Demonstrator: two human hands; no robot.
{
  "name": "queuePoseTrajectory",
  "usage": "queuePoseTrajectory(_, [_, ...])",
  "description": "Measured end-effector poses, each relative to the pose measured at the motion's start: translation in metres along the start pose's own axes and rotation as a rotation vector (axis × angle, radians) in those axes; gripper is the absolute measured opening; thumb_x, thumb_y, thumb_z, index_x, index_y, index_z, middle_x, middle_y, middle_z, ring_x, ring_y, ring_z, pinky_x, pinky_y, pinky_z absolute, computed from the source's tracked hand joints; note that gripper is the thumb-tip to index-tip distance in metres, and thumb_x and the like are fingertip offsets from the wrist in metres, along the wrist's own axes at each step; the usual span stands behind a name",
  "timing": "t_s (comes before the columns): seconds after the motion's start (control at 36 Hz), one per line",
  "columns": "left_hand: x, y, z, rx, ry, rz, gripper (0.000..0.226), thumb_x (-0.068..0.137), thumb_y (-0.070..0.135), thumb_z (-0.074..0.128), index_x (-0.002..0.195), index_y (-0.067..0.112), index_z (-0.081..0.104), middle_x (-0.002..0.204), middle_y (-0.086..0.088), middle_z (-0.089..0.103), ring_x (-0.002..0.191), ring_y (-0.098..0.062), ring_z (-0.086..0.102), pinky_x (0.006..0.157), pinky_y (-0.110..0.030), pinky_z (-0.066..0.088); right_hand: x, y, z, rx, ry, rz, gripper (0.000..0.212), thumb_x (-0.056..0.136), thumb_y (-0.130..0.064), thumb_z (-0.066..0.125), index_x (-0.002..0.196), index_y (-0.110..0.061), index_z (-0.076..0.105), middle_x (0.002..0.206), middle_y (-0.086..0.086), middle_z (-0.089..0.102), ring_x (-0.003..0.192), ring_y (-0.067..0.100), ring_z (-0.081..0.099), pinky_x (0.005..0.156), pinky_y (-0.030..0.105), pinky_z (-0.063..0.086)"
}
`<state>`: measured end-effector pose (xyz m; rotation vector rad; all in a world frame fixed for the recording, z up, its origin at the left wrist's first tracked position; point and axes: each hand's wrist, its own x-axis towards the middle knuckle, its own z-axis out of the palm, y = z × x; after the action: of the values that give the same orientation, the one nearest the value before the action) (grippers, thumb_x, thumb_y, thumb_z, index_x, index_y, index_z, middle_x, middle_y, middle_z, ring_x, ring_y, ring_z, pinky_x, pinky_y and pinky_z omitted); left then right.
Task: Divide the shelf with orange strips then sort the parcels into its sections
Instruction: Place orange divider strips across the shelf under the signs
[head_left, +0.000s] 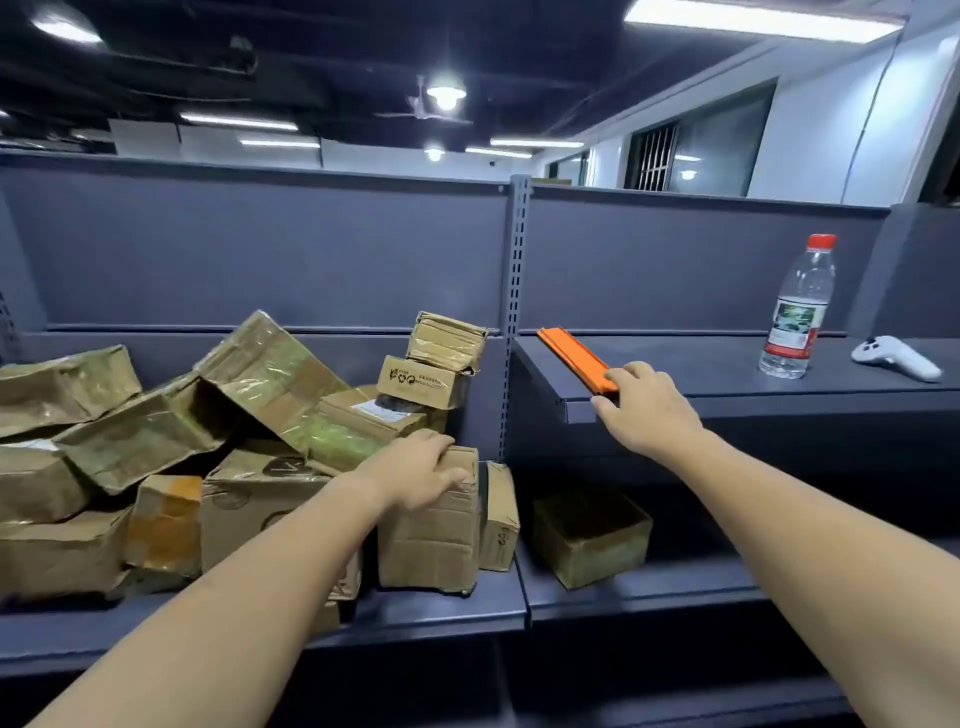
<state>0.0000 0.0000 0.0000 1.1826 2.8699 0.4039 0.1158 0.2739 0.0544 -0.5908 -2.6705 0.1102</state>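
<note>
Right hand (644, 408): fingers curled over the near end of the orange strips (574, 359), thumb under the front lip of the upper shelf (727, 374); whether it grips or merely rests there cannot be told. Strips: bright orange, long, narrow, ridged, stacked together, lying flat at the upper shelf's left end and running from back to front.

Left hand (421, 475): laid on top of an upright parcel (428, 535), fingers bent over its upper front edge. Parcel: brown cardboard, creased, standing on the lower shelf (441, 618).

Further parcels, heaped to the left: crumpled brown boxes, several wrapped in glossy tape. One parcel (592, 535) sits apart under the upper shelf.

Also on upper shelf, right: water bottle (797, 312), red cap; white controller (896, 356).
</note>
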Motion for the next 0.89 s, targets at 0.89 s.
queuePoseTrajectory(0.89, [0.043, -0.001, -0.005, 0.066, 0.042, -0.155, 0.059, 0.101, 0.047, 0.050, 0.152, 0.019, 0.041, 0.159, 0.000, 0.036, 0.143, -0.021, 0.039, 0.118, -0.035, 0.033, 0.099, 0.012, 0.023, -0.223, -0.234, -0.011, 0.019, 0.101, -0.026, 0.044, 0.109, -0.013, 0.056, 0.098, 0.009, 0.058, 0.089, 0.030, 0.058, 0.069, 0.035, 0.043])
